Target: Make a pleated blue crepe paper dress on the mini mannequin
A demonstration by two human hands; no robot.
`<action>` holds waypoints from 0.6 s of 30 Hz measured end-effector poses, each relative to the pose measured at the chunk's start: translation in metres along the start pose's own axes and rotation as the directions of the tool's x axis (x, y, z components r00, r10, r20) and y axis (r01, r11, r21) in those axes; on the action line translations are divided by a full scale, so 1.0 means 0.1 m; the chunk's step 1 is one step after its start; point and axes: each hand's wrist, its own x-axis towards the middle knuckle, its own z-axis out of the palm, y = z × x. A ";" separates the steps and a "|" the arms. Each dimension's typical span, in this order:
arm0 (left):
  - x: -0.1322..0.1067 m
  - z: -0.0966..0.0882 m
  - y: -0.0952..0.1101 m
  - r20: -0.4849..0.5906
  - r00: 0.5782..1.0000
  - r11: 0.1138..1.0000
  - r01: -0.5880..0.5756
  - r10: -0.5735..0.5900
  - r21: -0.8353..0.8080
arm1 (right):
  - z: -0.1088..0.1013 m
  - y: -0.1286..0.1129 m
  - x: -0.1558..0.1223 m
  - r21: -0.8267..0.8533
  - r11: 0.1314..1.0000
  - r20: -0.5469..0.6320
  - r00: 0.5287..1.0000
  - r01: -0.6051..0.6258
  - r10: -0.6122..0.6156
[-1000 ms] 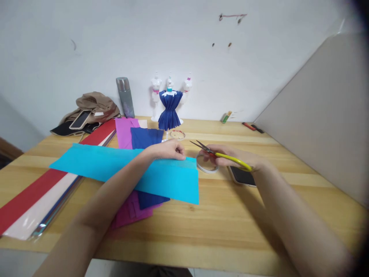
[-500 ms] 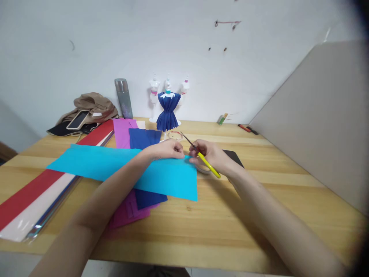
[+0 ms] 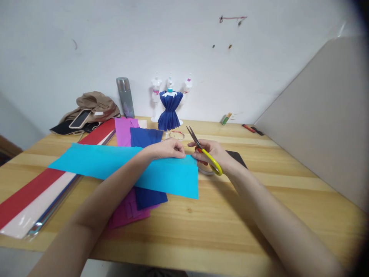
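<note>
A long sheet of bright blue crepe paper (image 3: pixel 170 179) lies across the wooden table, over dark blue paper (image 3: pixel 150 198) and purple paper (image 3: pixel 127 132). My left hand (image 3: pixel 170 149) is closed, its fingers pinching the sheet's upper edge near the right end. In my right hand (image 3: pixel 211 152) are scissors (image 3: pixel 211 161) with yellow and red handles; their blades point up and away, slightly parted. The right fingertips are at the sheet's upper right corner. A grey ring-shaped roll (image 3: pixel 206 171) sits partly hidden beneath the right hand.
Behind stand small white dress forms (image 3: pixel 156 86), one wearing a pleated dark blue dress (image 3: pixel 170 111). At the left are packed red paper (image 3: pixel 37 188), a flask (image 3: pixel 126 98), a brown cloth bag (image 3: pixel 98 104) and a phone (image 3: pixel 80 119). A grey partition (image 3: pixel 325 100) borders the right side.
The scissors have turned in my right hand, so the blades now show parted and more upright. That hand has shifted slightly right. My left hand keeps its pinch on the sheet.
</note>
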 end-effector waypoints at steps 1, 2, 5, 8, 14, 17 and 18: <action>0.00 0.00 0.00 0.003 1.000 1.000 -0.001 0.001 0.002 | -0.01 0.01 0.00 0.003 1.000 0.004 1.000 0.011 -0.011; 0.00 0.00 0.01 0.007 1.000 1.000 -0.007 0.007 0.001 | -0.01 0.01 0.00 0.003 1.000 0.005 1.000 0.022 -0.022; 0.02 0.04 0.01 0.004 0.999 0.998 -0.051 0.051 -0.022 | -0.03 0.02 0.00 0.024 0.999 0.008 0.999 0.037 -0.037; 0.06 0.10 0.02 -0.050 0.997 0.997 -0.061 0.059 -0.040 | -0.03 0.02 0.00 0.043 0.999 0.028 0.999 0.031 -0.033; 0.07 0.18 0.07 -0.122 0.993 0.996 -0.016 0.004 -0.093 | -0.09 0.03 -0.01 0.048 0.999 0.008 1.000 -0.002 0.002; 0.06 0.17 0.08 -0.123 0.992 0.993 0.008 -0.023 -0.118 | -0.10 0.03 -0.01 0.072 0.997 -0.041 0.999 0.007 -0.004; 0.06 0.17 0.08 -0.122 0.992 0.993 0.006 -0.020 -0.119 | -0.09 0.03 -0.01 0.061 0.998 -0.043 0.999 0.014 -0.011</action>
